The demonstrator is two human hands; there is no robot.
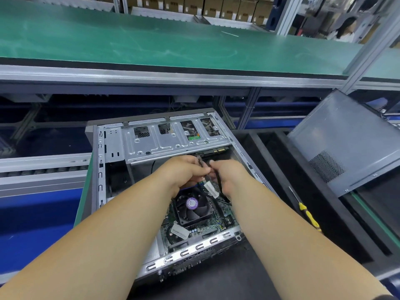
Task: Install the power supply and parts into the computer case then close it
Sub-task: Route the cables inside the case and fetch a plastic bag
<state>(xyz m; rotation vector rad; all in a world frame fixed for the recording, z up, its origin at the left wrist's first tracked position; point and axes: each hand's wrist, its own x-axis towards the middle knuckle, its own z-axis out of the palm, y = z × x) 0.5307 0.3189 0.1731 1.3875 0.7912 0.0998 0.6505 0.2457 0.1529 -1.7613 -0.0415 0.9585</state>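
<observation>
An open grey computer case (101,169) lies flat in front of me, its motherboard and black CPU fan (191,207) with a purple label exposed. A silver drive cage (164,141) spans its far end. Both hands are inside the case above the fan. My left hand (184,172) pinches a black cable (200,162) near its top. My right hand (229,176) grips the same cable bundle lower down, where a white tag (211,189) hangs. The connector ends are hidden by my fingers.
A yellow-handled screwdriver (307,213) lies on the black foam mat to the right of the case. The grey side panel (346,144) leans tilted at the far right. A green conveyor belt (151,40) runs across behind. A person sits at the far upper right.
</observation>
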